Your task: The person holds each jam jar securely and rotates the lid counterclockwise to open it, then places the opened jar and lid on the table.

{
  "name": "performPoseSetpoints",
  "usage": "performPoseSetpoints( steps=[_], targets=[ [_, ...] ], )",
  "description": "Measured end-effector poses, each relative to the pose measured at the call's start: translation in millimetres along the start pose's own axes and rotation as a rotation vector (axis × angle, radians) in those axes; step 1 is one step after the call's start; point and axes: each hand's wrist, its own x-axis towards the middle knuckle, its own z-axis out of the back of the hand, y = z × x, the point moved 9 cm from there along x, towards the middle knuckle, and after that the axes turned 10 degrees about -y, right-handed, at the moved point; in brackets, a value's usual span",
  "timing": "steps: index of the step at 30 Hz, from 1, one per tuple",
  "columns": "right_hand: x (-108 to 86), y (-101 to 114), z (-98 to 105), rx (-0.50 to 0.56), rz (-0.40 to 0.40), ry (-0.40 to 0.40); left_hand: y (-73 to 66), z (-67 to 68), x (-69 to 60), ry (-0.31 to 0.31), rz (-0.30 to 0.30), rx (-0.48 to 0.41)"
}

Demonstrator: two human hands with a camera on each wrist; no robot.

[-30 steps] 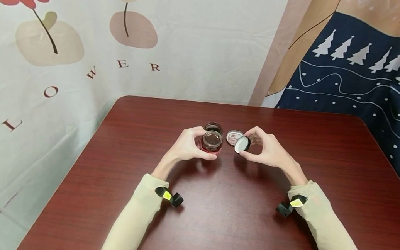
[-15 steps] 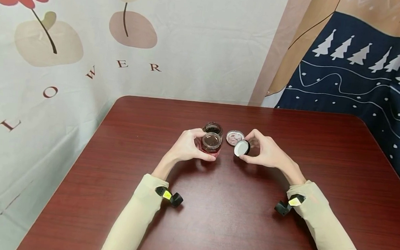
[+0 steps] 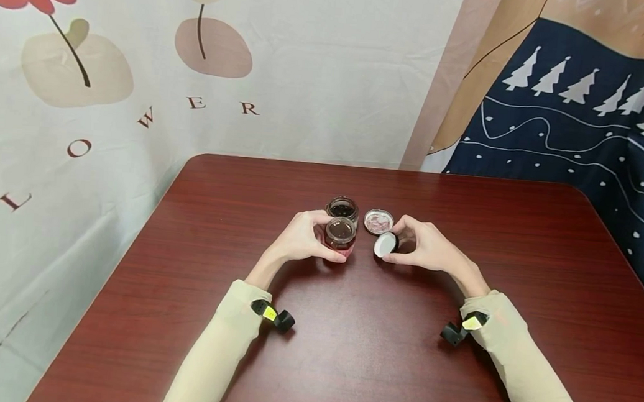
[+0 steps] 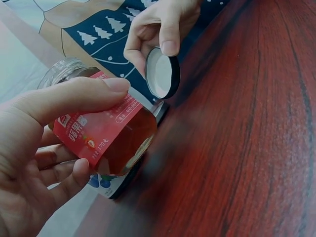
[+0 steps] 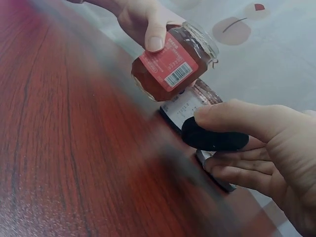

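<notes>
My left hand grips a glass jar with a red label and amber-brown contents, fingers and thumb round its sides. The jar's mouth is uncovered, and in the left wrist view it looks raised off the table. To its right, my right hand pinches a black lid by the edge, its white inside turned toward the jar. Lid and jar are apart. Directly behind the held jar stands a second uncovered jar with dark contents, partly hidden. Another lid lies on the table, inner side up.
The reddish-brown wooden table reaches from the hands to its rounded far corners. A pale printed cloth hangs behind it, and a navy cloth with white trees hangs at the right.
Both hands have come slightly nearer the person, carrying the jar and the black lid. More of the rear jar and of the lying lid now shows. Both grips stay the same.
</notes>
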Motion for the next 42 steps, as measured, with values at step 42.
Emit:
performPoseSetpoints(
  steps=[42],
  targets=[
    [-0.2,-3.9,-9.9,-0.172,0.114,0.054,17.5,-11.7,-4.7,0.137,0.107,-0.016]
  ],
)
